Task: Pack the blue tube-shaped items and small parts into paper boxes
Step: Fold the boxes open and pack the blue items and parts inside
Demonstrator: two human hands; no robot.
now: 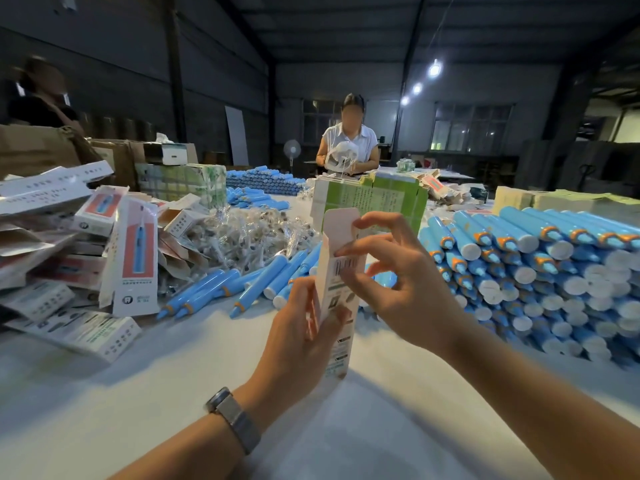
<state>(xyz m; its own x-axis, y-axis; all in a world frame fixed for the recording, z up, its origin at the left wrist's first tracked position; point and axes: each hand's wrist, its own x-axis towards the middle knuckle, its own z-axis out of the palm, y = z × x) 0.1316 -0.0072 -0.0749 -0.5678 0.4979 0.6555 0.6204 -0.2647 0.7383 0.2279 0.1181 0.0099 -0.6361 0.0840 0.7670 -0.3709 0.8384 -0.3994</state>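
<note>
**A:** Where are you in the job right now?

**B:** You're at the box-forming step, I'd judge. Your left hand (300,320) has its grip wrapped round the lower half of the paper box (337,289), thumb on the near face, fingers behind, holding it upright above the desk (173,393). Your right hand (391,271) is up at the top end: the forefinger and thumb pinch at the open top flap (343,220), and the other fingers are loosely curled beside the box.

**A:** Is anything inside yet?

**B:** You can't tell from here; the mouth faces away from you. The flap stands up, so the box isn't closed.

**A:** And the goods?

**B:** Loose blue tubes (221,289) lie on the desk just left of the box, and the big stack of blue tubes (519,258) sits to your right. The bagged small parts (242,233) are heaped beyond the loose tubes, left of centre. Finished boxes (131,258) pile up at the far left.

**A:** What does the next move need?

**B:** Probably you free the right hand, keep the left grip steady so the mouth stays square, then reach for one tube and a parts bag. Don't squeeze the box hard; thin card likely collapses and blocks the tube.
</note>
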